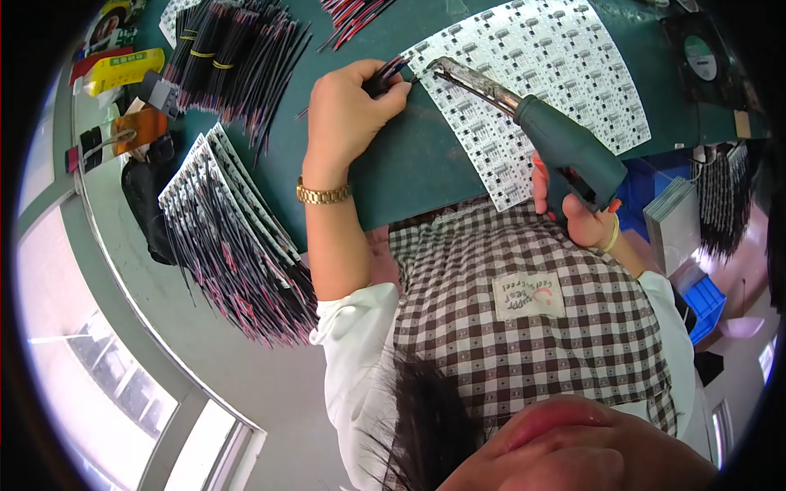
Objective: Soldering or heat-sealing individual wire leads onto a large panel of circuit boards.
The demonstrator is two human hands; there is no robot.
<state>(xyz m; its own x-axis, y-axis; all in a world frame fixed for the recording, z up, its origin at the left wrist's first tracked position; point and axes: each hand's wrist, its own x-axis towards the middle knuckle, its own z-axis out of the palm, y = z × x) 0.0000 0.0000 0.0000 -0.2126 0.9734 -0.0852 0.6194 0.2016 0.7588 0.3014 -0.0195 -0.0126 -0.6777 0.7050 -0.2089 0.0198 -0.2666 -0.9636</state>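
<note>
Black and red wires (385, 78) are pinched in my left hand (348, 119), their ends at the upper left corner of a white circuit board panel (540, 57). That panel lies tilted on the green table and carries many small repeated parts. In my right hand (580, 214) is a dark green soldering gun (565, 135), its grip wrapped by my fingers. The gun's long metal tip points up and left, close to the wire ends over the panel's corner. Whether tip and wire touch, I cannot tell.
Banded bundles of black wires (237, 61) lie at the far left, with red wires (352, 18) beyond. Wired panels (233, 237) hang over the table's left edge. A yellow packet (124, 70) stands beyond them. At right are a dark case (700, 57) and a blue crate (706, 307).
</note>
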